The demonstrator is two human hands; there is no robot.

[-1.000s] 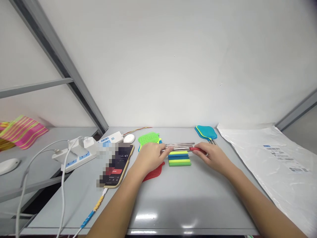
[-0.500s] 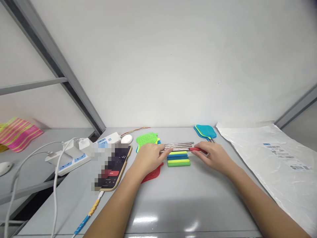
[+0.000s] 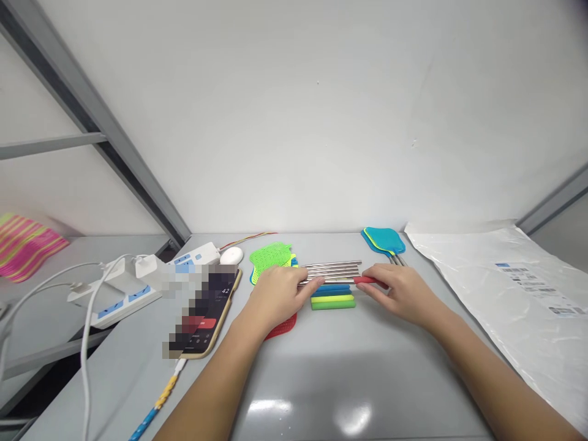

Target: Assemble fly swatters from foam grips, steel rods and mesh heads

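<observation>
Between my hands a thin metal rod (image 3: 337,281) lies level. My left hand (image 3: 279,290) is closed on its left end, thumb along the rod. My right hand (image 3: 400,289) grips the red handle (image 3: 364,280) at the rod's right end. Just behind it, several more metal rods (image 3: 340,268) lie side by side. In front are loose handles: a blue one (image 3: 333,293), a yellow one (image 3: 333,299) and a green one (image 3: 333,305). Beside my left hand lie a green fly-swatter head (image 3: 271,256) and a red fly-swatter head (image 3: 283,326), the latter partly hidden by my arm.
Blue fly swatters (image 3: 388,240) with metal rods lie at the back right, near a white plastic mailing bag (image 3: 459,269). On the left are a phone (image 3: 206,324), partly pixelated, power strips (image 3: 122,306), white cables and a round white device (image 3: 231,255).
The view has shifted slightly. My hands keep their grip on the rod and red handle, which now sit a little nearer and cover more of the back loose handles.
</observation>
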